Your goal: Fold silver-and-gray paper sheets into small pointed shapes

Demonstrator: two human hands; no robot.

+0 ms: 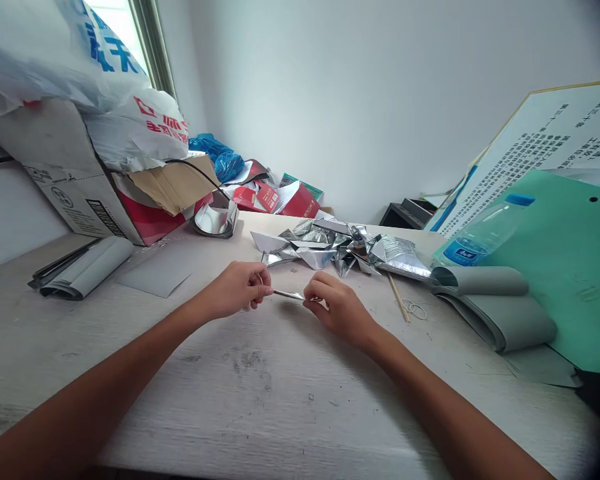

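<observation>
A thin, silvery strip (287,294), narrow like a rolled or folded piece of foil paper, stretches between my hands just above the table. My left hand (240,288) pinches its left end with thumb and fingers. At the other end my right hand (335,303) is closed on it, and the fingers cover that tip. Behind the hands lies a heap of shiny silver folded foil pieces (325,257). A flat grey sheet (157,270) rests on the table left of my left hand.
Rolled grey sheets lie at left (90,267) and right (500,307). A thin wooden stick (399,299) and rubber bands (417,311) are right of my hands. A plastic bottle (490,230) leans by a green board (570,267). A cardboard box (65,170) with bags stands back left.
</observation>
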